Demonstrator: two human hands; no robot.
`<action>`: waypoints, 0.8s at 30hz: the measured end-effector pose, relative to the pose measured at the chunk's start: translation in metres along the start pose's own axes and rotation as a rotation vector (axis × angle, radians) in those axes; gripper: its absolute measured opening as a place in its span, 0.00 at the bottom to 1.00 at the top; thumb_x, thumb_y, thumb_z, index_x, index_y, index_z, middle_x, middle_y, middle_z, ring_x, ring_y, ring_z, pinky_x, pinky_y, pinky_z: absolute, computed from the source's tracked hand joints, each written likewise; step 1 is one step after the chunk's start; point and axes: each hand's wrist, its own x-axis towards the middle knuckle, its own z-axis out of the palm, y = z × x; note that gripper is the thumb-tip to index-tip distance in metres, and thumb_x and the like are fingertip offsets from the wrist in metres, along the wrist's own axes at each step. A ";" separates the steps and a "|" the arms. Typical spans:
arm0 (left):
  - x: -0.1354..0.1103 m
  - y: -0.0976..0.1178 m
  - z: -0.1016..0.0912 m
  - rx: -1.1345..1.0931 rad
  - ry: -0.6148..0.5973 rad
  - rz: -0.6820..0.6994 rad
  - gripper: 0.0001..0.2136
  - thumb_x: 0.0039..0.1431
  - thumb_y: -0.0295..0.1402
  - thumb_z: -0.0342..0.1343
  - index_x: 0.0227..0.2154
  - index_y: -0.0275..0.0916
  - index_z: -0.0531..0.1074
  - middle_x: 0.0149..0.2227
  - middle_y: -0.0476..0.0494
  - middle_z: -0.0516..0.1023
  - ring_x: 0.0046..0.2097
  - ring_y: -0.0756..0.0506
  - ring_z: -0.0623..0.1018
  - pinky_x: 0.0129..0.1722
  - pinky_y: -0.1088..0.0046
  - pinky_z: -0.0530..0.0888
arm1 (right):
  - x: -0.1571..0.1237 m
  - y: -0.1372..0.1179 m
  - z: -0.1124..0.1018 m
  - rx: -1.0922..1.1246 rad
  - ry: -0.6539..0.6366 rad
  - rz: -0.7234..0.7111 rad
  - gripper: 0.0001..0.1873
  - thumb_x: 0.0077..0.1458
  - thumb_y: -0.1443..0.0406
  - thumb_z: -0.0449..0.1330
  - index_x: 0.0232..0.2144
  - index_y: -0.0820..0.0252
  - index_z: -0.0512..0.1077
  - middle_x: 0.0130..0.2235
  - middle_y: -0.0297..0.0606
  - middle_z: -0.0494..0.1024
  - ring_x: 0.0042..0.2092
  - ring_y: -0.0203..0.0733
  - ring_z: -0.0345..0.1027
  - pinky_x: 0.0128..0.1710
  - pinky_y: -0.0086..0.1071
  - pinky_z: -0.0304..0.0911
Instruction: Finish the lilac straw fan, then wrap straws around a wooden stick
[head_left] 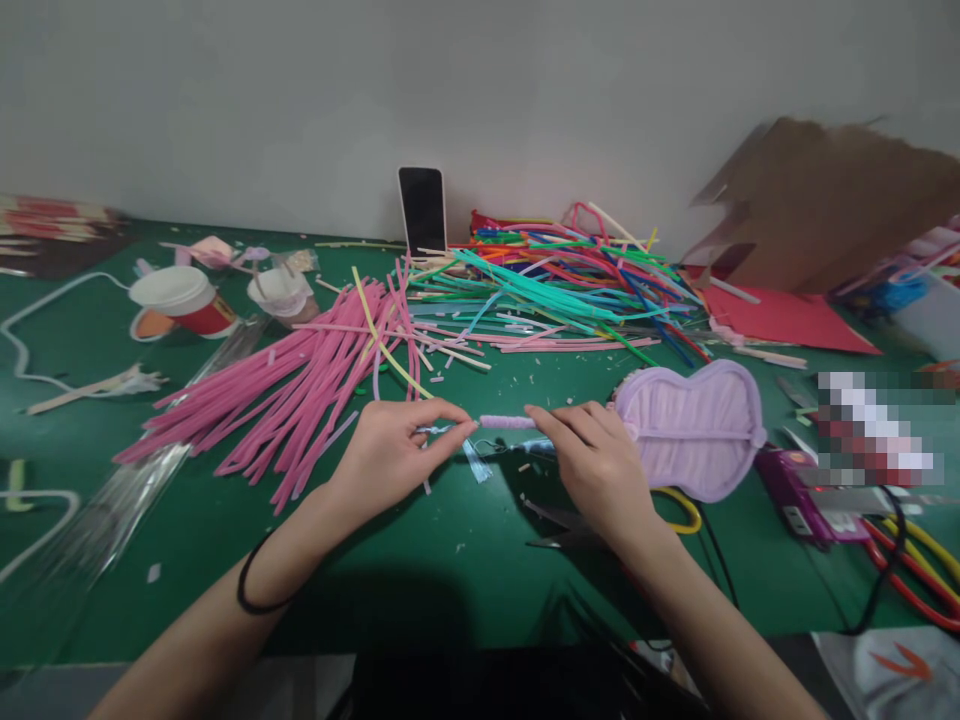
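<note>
My left hand (401,445) is closed in a pinch on a thin light blue cord (433,430), right by the end of a fuzzy lavender handle (504,422). A light blue tassel (477,463) hangs just below those fingertips. My right hand (596,465) is closed on the lavender handle, its fingers covering the middle. Beyond that hand lies a two-lobed lavender fan (690,430) with a fuzzy rim and a centre rib; the handle appears to run into it. Under my right hand are scissors (682,510), partly hidden, with a yellow grip showing.
Pink pipe cleaners (300,385) spread out at left, with a multicoloured pile (555,280) behind. A phone (423,210) leans on the wall. Paper cups (187,300) stand far left. At right are a purple glue gun-like device (806,495), red-and-yellow scissors handles (919,570) and red paper (795,318).
</note>
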 end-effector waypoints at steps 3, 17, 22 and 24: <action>0.000 -0.002 0.000 -0.014 -0.006 -0.026 0.10 0.59 0.40 0.58 0.32 0.41 0.80 0.23 0.52 0.78 0.16 0.56 0.59 0.16 0.77 0.57 | 0.000 0.000 0.000 0.003 -0.005 0.007 0.23 0.58 0.80 0.49 0.50 0.63 0.73 0.38 0.42 0.78 0.38 0.43 0.61 0.38 0.37 0.57; 0.002 -0.002 0.001 -0.102 -0.003 -0.100 0.12 0.57 0.43 0.59 0.32 0.40 0.80 0.26 0.48 0.79 0.21 0.52 0.70 0.18 0.76 0.62 | 0.000 -0.002 -0.001 0.011 -0.013 0.008 0.21 0.59 0.79 0.49 0.49 0.62 0.73 0.38 0.42 0.78 0.37 0.43 0.62 0.38 0.36 0.57; 0.003 -0.001 0.001 -0.122 -0.035 -0.166 0.11 0.57 0.42 0.60 0.31 0.40 0.79 0.28 0.48 0.79 0.20 0.53 0.69 0.19 0.76 0.62 | 0.000 -0.002 -0.001 0.008 -0.005 -0.005 0.21 0.59 0.79 0.49 0.50 0.63 0.73 0.38 0.42 0.78 0.37 0.43 0.61 0.38 0.37 0.57; 0.003 0.000 0.001 -0.148 -0.046 -0.178 0.10 0.57 0.42 0.60 0.31 0.40 0.78 0.29 0.48 0.79 0.19 0.54 0.67 0.18 0.76 0.61 | 0.000 -0.002 0.000 0.010 -0.002 -0.004 0.21 0.59 0.79 0.50 0.50 0.63 0.73 0.38 0.42 0.78 0.37 0.43 0.61 0.38 0.37 0.57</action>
